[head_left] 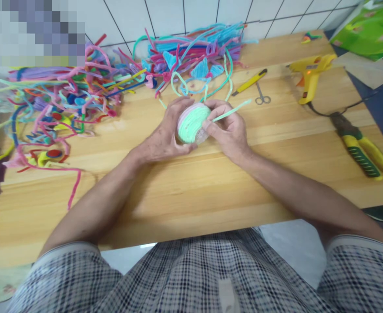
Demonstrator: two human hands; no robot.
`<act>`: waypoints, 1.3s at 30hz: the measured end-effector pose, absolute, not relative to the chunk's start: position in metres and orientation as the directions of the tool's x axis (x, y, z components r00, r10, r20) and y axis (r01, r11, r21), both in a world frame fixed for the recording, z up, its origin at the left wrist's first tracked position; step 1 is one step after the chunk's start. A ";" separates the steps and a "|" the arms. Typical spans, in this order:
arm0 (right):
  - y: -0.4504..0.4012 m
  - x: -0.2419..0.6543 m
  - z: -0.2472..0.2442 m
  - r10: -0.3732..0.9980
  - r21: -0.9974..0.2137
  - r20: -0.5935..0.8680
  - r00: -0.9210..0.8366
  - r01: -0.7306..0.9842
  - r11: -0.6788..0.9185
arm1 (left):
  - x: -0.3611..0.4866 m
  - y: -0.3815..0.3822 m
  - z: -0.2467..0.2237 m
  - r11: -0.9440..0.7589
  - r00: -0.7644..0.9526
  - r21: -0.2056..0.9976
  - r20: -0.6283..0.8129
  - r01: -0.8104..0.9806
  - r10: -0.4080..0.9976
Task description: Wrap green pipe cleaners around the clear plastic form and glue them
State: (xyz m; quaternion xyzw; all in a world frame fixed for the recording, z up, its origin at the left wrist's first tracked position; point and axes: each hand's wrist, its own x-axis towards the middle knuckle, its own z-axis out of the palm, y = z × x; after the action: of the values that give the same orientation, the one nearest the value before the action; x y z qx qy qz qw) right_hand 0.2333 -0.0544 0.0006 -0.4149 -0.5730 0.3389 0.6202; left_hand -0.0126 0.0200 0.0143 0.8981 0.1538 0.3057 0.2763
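Mint/lilac fuzzy-stem ball (192, 123) held in curved L fingers (177, 106), mostly wrapped; clear patch (200, 136) bare; mint stem (233, 110) pinched w/ R fingers (212, 128).

Small scissors (261, 95) lie beside a yellow cutter (248, 83), a glue gun (313, 69) near pliers (357, 150)

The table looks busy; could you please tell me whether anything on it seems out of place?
The left heap of fuzzy stems looks untidy: tangled, with a pink stem straggling toward the near edge of the table. Nothing looks spilled.
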 end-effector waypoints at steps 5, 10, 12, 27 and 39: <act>-0.055 0.233 0.003 0.903 -0.909 0.416 0.110 0.074 0.410 | -0.011 0.016 0.013 -0.780 0.740 0.610 0.457 0.144 0.493; -0.056 0.235 0.005 0.897 -0.902 0.429 0.105 0.089 0.422 | -0.011 0.015 0.013 -0.763 0.736 0.628 0.442 0.154 0.512; -0.057 0.235 0.006 0.900 -0.905 0.425 0.103 0.085 0.417 | -0.012 0.016 0.013 -0.756 0.740 0.638 0.438 0.145 0.511; -0.059 0.234 0.011 0.920 -0.927 0.373 0.118 0.096 0.363 | -0.013 0.016 0.015 -0.701 0.747 0.703 0.399 0.123 0.532; -0.059 0.235 0.008 0.910 -0.916 0.398 0.119 0.115 0.385 | -0.011 0.013 0.016 -0.676 0.735 0.726 0.389 0.127 0.555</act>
State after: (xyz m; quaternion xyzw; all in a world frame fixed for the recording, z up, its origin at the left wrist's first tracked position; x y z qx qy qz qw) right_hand 0.2348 -0.0589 0.0083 -0.4450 -0.5756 0.3306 0.6011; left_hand -0.0106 0.0125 0.0158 0.8631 0.1978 0.3054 0.3503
